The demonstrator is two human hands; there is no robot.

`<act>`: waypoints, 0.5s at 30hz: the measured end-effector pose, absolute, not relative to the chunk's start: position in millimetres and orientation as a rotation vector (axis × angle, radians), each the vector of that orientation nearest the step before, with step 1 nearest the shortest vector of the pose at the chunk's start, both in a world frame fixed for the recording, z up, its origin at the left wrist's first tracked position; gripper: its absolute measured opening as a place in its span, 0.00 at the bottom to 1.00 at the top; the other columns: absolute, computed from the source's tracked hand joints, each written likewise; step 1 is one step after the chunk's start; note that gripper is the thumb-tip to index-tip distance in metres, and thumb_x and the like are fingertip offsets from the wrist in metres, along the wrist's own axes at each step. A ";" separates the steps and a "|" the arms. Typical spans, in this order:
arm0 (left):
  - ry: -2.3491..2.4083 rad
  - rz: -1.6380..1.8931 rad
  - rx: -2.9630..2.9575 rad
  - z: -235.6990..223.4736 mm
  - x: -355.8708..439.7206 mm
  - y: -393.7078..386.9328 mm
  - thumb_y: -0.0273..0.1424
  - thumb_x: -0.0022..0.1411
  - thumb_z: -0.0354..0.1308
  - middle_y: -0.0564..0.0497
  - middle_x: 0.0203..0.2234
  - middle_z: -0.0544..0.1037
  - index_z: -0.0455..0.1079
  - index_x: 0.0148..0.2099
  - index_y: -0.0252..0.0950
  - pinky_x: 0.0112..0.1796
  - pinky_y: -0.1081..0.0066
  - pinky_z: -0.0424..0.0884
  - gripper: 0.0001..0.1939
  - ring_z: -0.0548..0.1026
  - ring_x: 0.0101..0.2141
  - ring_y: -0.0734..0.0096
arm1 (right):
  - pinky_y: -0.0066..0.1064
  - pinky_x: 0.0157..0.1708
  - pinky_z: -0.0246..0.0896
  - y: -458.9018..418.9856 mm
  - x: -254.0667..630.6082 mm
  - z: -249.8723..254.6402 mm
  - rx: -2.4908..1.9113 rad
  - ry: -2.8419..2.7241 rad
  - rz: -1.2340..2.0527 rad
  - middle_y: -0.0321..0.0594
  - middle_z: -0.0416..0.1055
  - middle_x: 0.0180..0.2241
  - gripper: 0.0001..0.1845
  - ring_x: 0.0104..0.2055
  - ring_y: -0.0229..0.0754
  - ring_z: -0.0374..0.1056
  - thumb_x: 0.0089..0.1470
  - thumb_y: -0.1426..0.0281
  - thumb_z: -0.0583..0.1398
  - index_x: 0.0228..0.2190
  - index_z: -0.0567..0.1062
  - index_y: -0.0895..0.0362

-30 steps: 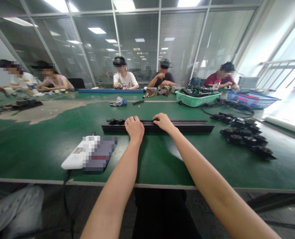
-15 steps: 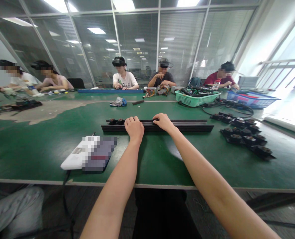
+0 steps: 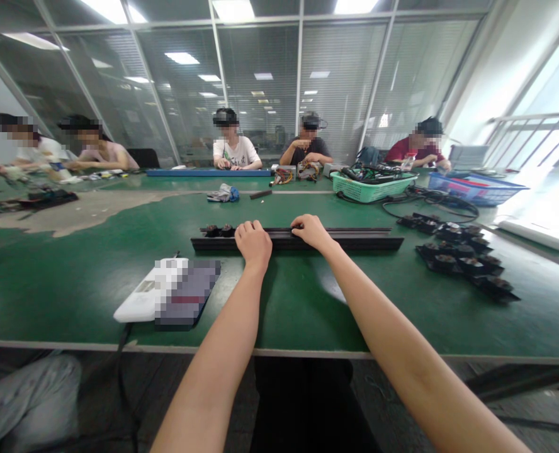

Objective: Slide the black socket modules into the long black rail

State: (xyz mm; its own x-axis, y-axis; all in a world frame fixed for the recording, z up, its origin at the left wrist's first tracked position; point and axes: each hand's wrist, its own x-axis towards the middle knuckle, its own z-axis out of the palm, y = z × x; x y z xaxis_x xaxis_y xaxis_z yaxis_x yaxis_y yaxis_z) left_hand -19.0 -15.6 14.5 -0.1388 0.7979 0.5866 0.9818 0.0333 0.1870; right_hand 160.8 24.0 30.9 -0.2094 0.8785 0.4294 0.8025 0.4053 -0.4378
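A long black channel rail (image 3: 369, 243) lies crosswise on the green table in front of me. Two small black parts (image 3: 219, 231) with brownish tops sit side by side in its left end. My left hand (image 3: 254, 243) rests closed over the rail just right of them, fingers curled down; what is under them is hidden. Further right, my right hand (image 3: 313, 230) pinches a small black part (image 3: 297, 229) at the rail, its shape mostly covered by the fingers.
Several similar black parts (image 3: 466, 255) lie in rows on the right. A white device (image 3: 138, 301) and a dark phone-like slab (image 3: 185, 305) lie front left. Behind are a grey-blue cloth (image 3: 223, 193), a green basket (image 3: 371, 189) and a blue basket (image 3: 478, 189). Co-workers sit across.
Almost nothing differs. Both hands stay at the same places on the rail, and the whole view has shifted very slightly.
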 end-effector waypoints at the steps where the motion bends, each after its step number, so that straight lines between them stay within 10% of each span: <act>1: -1.995 -0.800 -1.813 14.5 -19.1 -15.5 0.27 0.74 0.46 0.34 0.53 0.77 0.72 0.55 0.33 0.60 0.52 0.65 0.16 0.71 0.58 0.46 | 0.37 0.55 0.67 24.0 161.5 29.5 -1.417 -2.037 0.145 0.45 0.82 0.43 0.11 0.46 0.46 0.75 0.57 0.76 0.65 0.41 0.86 0.56; 15: -1.984 -0.841 -1.827 12.8 -20.6 -13.5 0.28 0.73 0.47 0.33 0.54 0.76 0.73 0.56 0.33 0.60 0.52 0.64 0.17 0.70 0.59 0.45 | 0.34 0.51 0.63 17.6 165.4 18.6 -1.280 -1.992 0.134 0.41 0.74 0.38 0.09 0.41 0.44 0.68 0.57 0.75 0.63 0.39 0.83 0.55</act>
